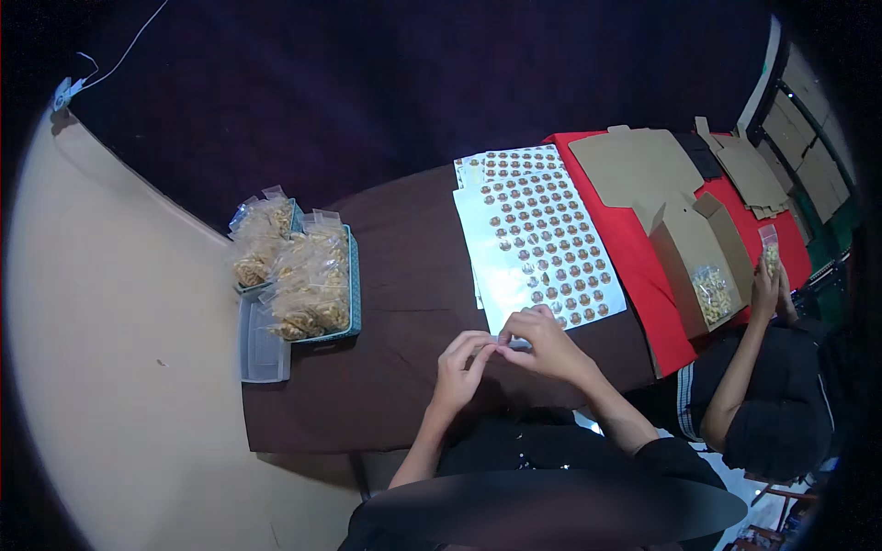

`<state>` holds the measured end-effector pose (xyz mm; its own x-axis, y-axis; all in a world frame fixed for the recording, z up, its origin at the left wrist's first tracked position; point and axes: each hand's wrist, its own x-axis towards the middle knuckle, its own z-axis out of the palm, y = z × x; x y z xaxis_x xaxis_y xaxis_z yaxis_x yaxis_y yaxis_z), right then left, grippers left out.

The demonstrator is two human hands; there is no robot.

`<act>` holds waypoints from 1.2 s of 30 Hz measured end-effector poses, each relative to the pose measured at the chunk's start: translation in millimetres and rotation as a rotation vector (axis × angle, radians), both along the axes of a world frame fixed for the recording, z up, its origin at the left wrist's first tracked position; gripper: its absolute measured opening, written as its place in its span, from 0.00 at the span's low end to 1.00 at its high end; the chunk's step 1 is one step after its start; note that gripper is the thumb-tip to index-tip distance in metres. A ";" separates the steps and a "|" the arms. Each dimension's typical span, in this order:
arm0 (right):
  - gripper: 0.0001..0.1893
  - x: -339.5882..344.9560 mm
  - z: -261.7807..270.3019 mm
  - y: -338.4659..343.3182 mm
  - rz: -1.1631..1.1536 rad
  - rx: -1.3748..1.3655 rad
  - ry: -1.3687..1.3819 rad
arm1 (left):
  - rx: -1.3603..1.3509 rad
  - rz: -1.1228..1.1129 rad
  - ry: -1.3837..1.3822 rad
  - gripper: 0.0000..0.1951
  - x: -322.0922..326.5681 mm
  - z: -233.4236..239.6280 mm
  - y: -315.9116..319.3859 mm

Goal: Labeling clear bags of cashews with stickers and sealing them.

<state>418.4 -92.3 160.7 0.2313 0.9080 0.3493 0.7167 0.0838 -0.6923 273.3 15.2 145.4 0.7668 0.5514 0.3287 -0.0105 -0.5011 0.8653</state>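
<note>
My left hand [460,372] and my right hand [544,344] meet over the front edge of a white sheet of round stickers [506,275]. Thumbs and forefingers are pinched close together, fingertip to fingertip. Whatever lies between them is too small to make out. A pale strip shows below the right palm; whether it is the sheet's edge or a separate piece is unclear. Brown round stickers stand in rows on the sheet, and its left part is bare. More sticker sheets [472,165] lie partly under it at the back.
Teal baskets [355,289] hold clear bags of snacks [310,268] at left, beside a translucent plastic container [265,348]. Right, on red cloth [623,268], stand an open cardboard box [665,265] with a bag inside and flat cardboard [630,165]. A co-worker's hands [766,286] hold another bag.
</note>
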 end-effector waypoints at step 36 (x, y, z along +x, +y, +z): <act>0.07 -13.5 -29.5 2.3 -0.434 0.053 0.575 | -0.212 -0.104 0.123 0.14 -21.9 0.7 30.7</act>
<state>404.8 -90.0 131.2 0.7278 0.6777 0.1052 0.2166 -0.0815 -0.9729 251.4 45.8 146.1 0.8498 0.5144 0.1148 0.0594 -0.3099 0.9489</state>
